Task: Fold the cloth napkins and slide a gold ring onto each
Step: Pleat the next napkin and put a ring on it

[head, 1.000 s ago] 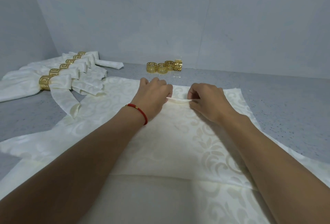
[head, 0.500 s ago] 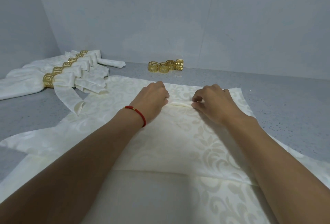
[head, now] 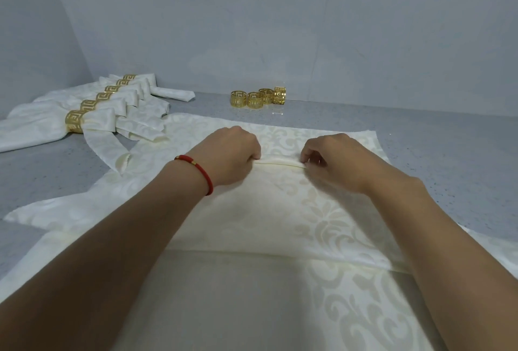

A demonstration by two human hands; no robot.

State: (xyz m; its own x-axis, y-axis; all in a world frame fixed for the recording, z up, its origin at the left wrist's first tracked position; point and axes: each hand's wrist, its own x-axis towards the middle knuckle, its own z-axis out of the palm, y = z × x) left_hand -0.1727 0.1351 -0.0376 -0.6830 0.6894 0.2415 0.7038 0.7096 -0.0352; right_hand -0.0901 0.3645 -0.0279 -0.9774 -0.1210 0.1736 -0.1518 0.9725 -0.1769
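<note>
Grey counter (head: 420, 154) — 4 loose rings (head: 258, 97), 6 ringed napkins (head: 92, 109), left hand (head: 229, 154), right hand (head: 333, 160) pinching napkin fold (head: 280, 163).

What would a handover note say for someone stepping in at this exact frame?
Left hand and right hand each pinch the raised pleat across the open napkin.
Six finished napkins, ringed, lie far left on the grey counter.
Four loose gold rings stand near the back wall.
Left: finish pleating this napkin, ring it, then the flat napkins underneath.
</note>
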